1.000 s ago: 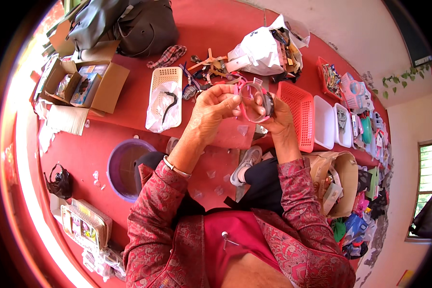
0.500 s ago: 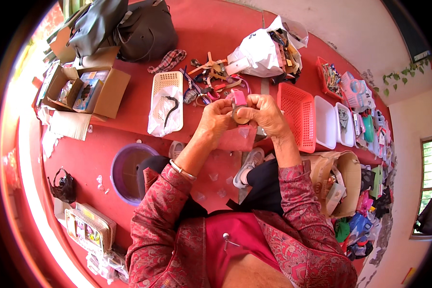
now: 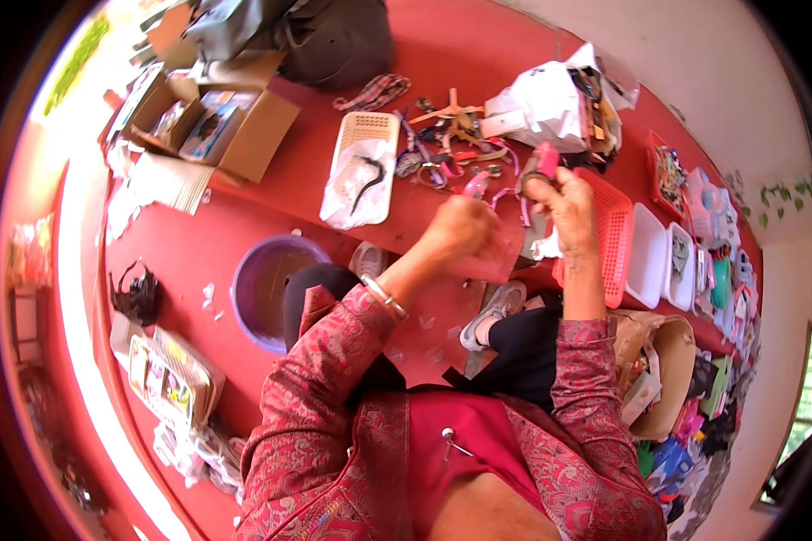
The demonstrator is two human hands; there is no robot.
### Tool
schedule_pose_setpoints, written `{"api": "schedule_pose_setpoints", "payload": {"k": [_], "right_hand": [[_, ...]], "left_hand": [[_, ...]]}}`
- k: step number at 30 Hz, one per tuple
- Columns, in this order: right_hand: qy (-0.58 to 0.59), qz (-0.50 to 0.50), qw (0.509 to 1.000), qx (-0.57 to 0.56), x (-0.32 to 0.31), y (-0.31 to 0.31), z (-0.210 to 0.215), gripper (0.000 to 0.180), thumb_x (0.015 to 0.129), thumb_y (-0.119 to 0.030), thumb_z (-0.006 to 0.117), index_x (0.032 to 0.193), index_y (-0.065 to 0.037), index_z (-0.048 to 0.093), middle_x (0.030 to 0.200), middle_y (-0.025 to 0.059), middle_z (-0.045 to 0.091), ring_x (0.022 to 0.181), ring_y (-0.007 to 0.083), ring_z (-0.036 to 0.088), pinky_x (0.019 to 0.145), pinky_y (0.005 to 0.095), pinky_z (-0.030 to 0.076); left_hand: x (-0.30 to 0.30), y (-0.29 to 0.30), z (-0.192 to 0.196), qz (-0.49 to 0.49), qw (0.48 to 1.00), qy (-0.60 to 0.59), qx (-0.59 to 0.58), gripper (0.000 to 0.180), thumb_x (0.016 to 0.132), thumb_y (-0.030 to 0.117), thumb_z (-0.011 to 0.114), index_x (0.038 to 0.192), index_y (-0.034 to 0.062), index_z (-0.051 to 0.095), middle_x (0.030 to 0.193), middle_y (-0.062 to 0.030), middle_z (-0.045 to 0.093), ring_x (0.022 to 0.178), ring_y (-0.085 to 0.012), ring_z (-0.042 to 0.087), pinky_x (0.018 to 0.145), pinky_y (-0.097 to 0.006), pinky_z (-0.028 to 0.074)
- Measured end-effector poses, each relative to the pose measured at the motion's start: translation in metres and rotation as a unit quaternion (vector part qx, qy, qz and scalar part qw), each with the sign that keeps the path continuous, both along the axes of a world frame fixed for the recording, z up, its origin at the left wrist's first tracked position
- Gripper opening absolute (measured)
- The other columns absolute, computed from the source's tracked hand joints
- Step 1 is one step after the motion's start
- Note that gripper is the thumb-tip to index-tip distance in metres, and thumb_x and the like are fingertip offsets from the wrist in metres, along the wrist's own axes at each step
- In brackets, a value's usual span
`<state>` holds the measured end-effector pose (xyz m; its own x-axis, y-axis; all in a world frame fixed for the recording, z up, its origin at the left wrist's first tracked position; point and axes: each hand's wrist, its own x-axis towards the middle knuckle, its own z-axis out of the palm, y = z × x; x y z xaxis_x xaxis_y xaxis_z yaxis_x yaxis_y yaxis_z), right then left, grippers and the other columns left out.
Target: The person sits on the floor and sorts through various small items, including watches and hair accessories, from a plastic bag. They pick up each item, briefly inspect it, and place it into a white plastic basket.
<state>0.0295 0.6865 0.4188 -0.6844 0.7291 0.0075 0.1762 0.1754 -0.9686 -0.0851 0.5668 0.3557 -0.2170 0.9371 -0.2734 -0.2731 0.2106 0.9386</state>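
The hands, pressed together over one pink piece earlier, are now apart: the left hand (image 3: 465, 236) sits lower and nearer, closed into a fist, while the right hand (image 3: 564, 194) lifts the pink looped strap (image 3: 543, 162) farther right, over the red basket (image 3: 615, 236).

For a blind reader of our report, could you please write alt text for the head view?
Seen from above, a seated person's right hand holds up a small pink piece, while the left hand is closed beside it. Ahead, a red surface holds a white tray, a red basket and an open cardboard box.
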Motion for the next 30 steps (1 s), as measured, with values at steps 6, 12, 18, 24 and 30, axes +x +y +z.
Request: {"api": "schedule_pose_setpoints", "payload": {"k": [6, 12, 18, 24, 30], "right_hand": [[-0.007, 0.034, 0.999, 0.024, -0.026, -0.010, -0.013, 0.019, 0.070, -0.017, 0.065, 0.074, 0.000, 0.059, 0.065, 0.0058, 0.060, 0.052, 0.0078, 0.051, 0.048, 0.0232, 0.040], [-0.110, 0.141, 0.964, 0.199, -0.071, 0.006, -0.077, 0.023, 0.067, -0.020, 0.067, 0.073, 0.001, 0.058, 0.063, 0.0079, 0.059, 0.057, 0.0135, 0.055, 0.050, 0.0291, 0.041], [-0.036, 0.104, 0.988, -0.106, -0.162, -0.061, -0.139, 0.022, 0.072, -0.016, 0.066, 0.086, -0.001, 0.058, 0.068, 0.0032, 0.057, 0.053, 0.0097, 0.050, 0.050, 0.0213, 0.040], [-0.192, 0.129, 0.973, -0.019, -0.232, -0.088, -0.171, 0.019, 0.070, -0.013, 0.063, 0.067, 0.004, 0.057, 0.056, 0.0101, 0.059, 0.042, 0.0159, 0.057, 0.035, 0.0268, 0.045], [-0.259, 0.088, 0.956, 0.102, -0.241, -0.081, -0.217, 0.019, 0.067, -0.016, 0.058, 0.078, 0.000, 0.062, 0.069, 0.0167, 0.061, 0.058, 0.0247, 0.060, 0.050, 0.0348, 0.048]], "left_hand": [[-0.002, -0.019, 0.023, -0.007, 0.934, 0.353, 0.048, 0.020, 0.074, 0.019, 0.054, 0.075, -0.0006, 0.058, 0.059, -0.0173, 0.056, 0.050, -0.0281, 0.057, 0.050, -0.039, 0.045], [-0.009, -0.024, 0.021, 0.183, 0.839, 0.509, 0.054, 0.013, 0.072, 0.017, 0.054, 0.070, 0.0060, 0.047, 0.059, -0.0142, 0.054, 0.059, -0.0343, 0.056, 0.052, -0.044, 0.042], [-0.019, -0.035, 0.037, 0.320, 0.787, 0.515, 0.115, 0.010, 0.070, 0.011, 0.059, 0.072, 0.0058, 0.051, 0.058, -0.0109, 0.052, 0.060, -0.0318, 0.056, 0.051, -0.042, 0.042], [-0.027, -0.049, 0.049, 0.350, 0.856, 0.347, 0.158, 0.008, 0.071, 0.003, 0.059, 0.070, 0.0025, 0.051, 0.057, -0.0058, 0.054, 0.050, -0.0188, 0.052, 0.059, -0.030, 0.042], [-0.015, -0.039, 0.049, 0.281, 0.860, 0.381, 0.192, 0.007, 0.072, 0.003, 0.058, 0.071, 0.0038, 0.052, 0.055, -0.0020, 0.053, 0.048, -0.0129, 0.051, 0.090, -0.034, 0.025]]}}
